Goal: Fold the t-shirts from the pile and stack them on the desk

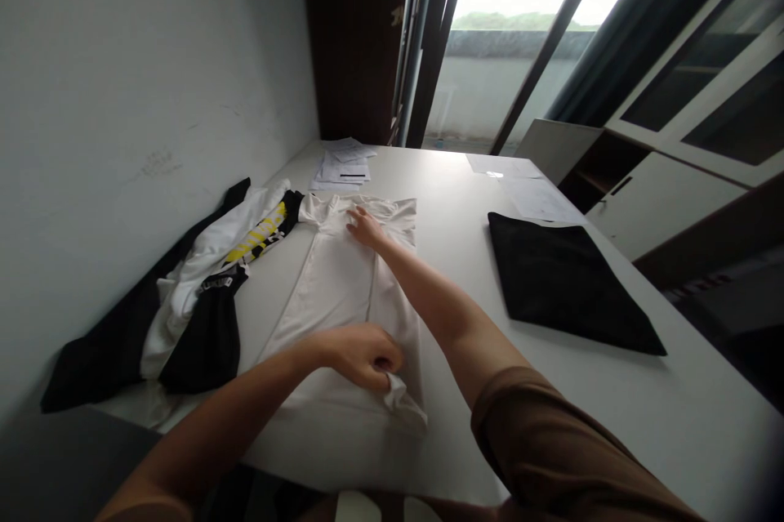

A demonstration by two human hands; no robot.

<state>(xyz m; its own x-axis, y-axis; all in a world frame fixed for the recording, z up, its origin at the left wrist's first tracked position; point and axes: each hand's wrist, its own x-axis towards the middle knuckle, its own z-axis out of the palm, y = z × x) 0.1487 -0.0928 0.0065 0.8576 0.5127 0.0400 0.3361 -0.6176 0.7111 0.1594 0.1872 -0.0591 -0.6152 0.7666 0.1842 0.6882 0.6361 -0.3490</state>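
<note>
One white shirt [336, 285] lies stretched on the surface [459, 199] under my fingers. My left fingers [371, 375] are clamped on its near corner; my right fingers [355, 216] touch its far end, and I cannot tell whether they pinch it. Bunched clothes [208, 342] lie left of both, a black cloth [563, 281] right, papers [343, 168] beyond.
</note>
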